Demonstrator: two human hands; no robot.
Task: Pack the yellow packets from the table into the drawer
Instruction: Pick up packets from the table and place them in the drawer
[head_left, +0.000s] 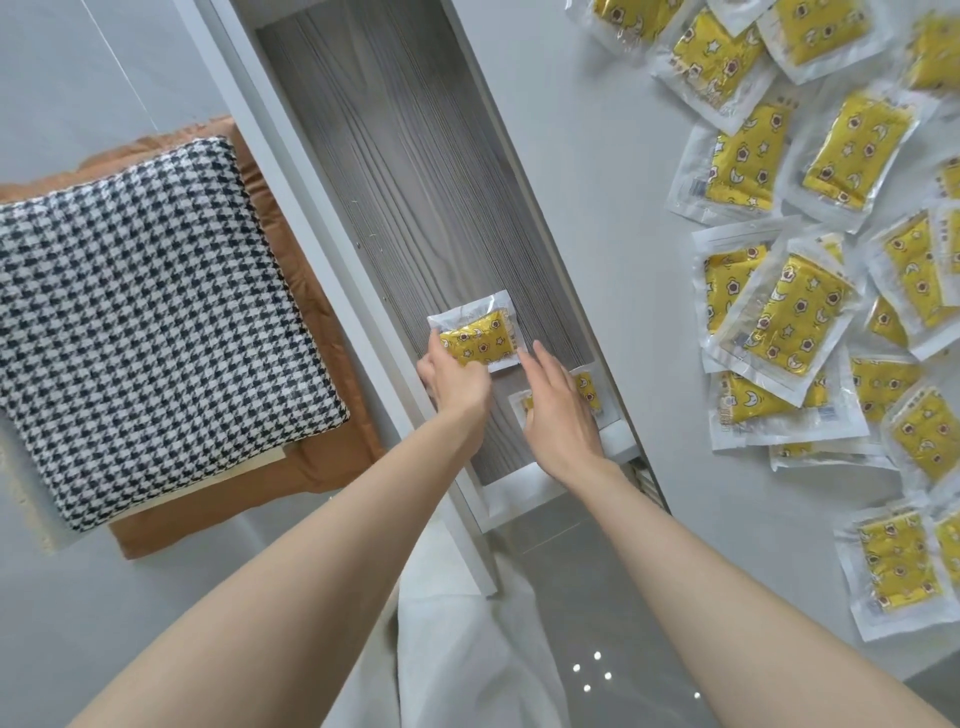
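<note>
Left hand (456, 382) grips a yellow packet (480, 340) on the drawer (415, 182) floor, right hand (558, 413) flat-fingered over a second packet (588, 387); the remaining pile (784, 317) on the bench (597, 156) lies right, nearer that hand.

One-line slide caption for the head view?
Left hand holds a yellow packet in the open drawer, right hand open over a second packet; more packets lie on the table.

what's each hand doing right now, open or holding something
Left hand: grips the yellow star-printed packet in clear plastic in the grey wood-grain drawer.
Right hand: open, fingers straight, holding nothing.
</note>
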